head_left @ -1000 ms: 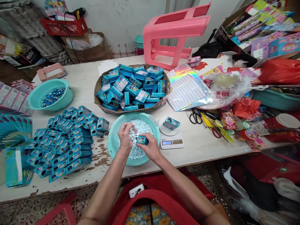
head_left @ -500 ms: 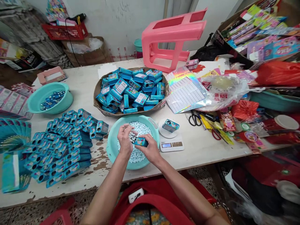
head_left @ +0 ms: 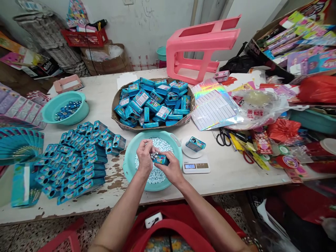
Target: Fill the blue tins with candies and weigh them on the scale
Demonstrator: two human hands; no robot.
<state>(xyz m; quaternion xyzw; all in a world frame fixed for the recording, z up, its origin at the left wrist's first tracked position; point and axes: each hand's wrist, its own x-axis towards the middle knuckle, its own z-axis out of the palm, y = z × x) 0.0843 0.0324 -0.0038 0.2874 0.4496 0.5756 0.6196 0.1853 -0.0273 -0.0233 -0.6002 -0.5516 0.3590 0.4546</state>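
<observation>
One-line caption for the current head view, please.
Left hand holds small candies beside a blue candy box in the right hand, above a teal basin, near a digital scale.

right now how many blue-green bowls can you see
4: centre bowl of white pellets, left bowl, small bowl by the wall, and apparently a partly hidden bowl at far right; more may be covered.

From my feed I take this for a small packing workshop. Paint is flaking off the tabletop (head_left: 225,164), ranks of identical blue tins (head_left: 93,172) crowd the left, a cardboard tray (head_left: 113,108) at upper centre is heaped with more, and a digital scale (head_left: 204,168) sits just beside a basin (head_left: 129,161) of pale pellets (head_left: 157,175). I see bundled stacks (head_left: 49,38) at upper left and a carton (head_left: 254,50) of bright packets (head_left: 285,36) at upper right.
</observation>
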